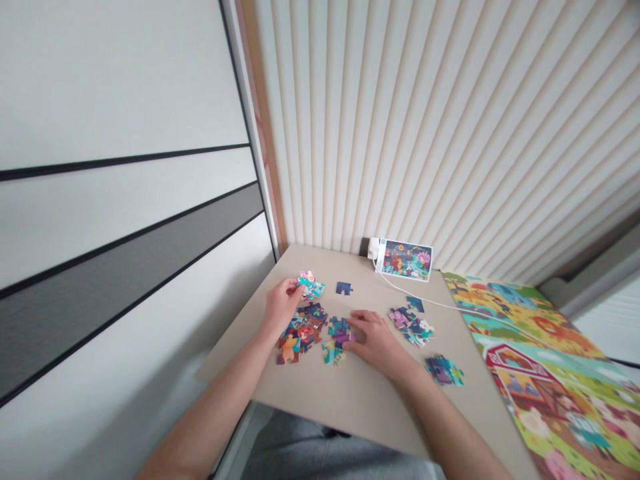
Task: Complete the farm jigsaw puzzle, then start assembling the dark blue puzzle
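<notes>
In the head view, your two hands are apart over the tabletop (pixel 380 427). Your left hand (pixel 283 305), near the left edge, pinches one teal puzzle cluster (pixel 312 287) between thumb and fingers; you cannot tell its piece count. Your right hand (pixel 376 341) is spread, thumb away from the fingers, touching one blue-and-purple group (pixel 334 348) around the middle. Just left of that group, toward the left edge, lies one larger orange-and-red group (pixel 303 333). One lone dark-blue piece (pixel 343 288) lies farther back. Right of your right hand are one scattered group (pixel 412 325) and, closer to the front edge, one overlapping pile (pixel 444 371). At the back edge stand one picture card (pixel 407 259) and one white charger (pixel 373 248) with one cable (pixel 425 301). Two colourful pictures (pixel 560 393) cover the right side.
</notes>
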Tool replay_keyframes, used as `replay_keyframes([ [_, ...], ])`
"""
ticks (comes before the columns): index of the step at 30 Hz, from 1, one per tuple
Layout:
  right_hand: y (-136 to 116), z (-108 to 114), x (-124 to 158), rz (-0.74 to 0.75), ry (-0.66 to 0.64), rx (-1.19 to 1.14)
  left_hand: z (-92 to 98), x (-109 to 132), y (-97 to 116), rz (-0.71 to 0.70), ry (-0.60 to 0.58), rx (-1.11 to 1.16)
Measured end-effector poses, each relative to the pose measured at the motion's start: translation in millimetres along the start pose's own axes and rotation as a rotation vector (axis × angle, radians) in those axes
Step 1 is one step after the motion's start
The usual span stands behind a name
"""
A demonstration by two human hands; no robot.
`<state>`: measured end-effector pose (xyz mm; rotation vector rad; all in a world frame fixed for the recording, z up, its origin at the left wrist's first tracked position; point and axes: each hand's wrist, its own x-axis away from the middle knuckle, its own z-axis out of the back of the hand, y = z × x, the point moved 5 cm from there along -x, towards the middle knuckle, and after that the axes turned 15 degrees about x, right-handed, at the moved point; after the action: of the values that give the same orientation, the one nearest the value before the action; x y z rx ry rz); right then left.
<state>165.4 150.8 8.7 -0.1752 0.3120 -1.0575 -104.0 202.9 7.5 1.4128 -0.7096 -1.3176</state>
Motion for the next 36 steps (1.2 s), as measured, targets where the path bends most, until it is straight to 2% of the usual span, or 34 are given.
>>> replay_keyframes([
  [7,5,10,5,0.046,-0.1,-0.062,3.0,-5,-9,-0.071,0.041,-0.261],
  [13,4,14,3,-0.018,-0.04,-0.125,2.6,-6,-10,-0.119,0.04,-0.36],
  [19,5,11,3,-0.086,-0.009,-0.329,-1.7,-2,6,-0.207,-0.008,-0.353],
  [24,10,6,-2,-0.119,0.037,-0.536,-14.9,10,28,-0.298,-0.176,-0.278],
  [29,9,7,-6,-0.146,0.024,-0.878,-34.8,34,45,-0.373,-0.514,-0.147],
  [31,6,9,-6,-0.13,0.011,-0.939,-39.9,41,48,-0.366,-0.605,-0.109],
  [33,4,10,-6,-0.113,0.001,-0.959,-43.0,45,50,-0.36,-0.652,-0.101],
  [36,5,8,-6,-0.117,-0.006,-0.979,-44.0,45,49,-0.363,-0.658,-0.116],
])
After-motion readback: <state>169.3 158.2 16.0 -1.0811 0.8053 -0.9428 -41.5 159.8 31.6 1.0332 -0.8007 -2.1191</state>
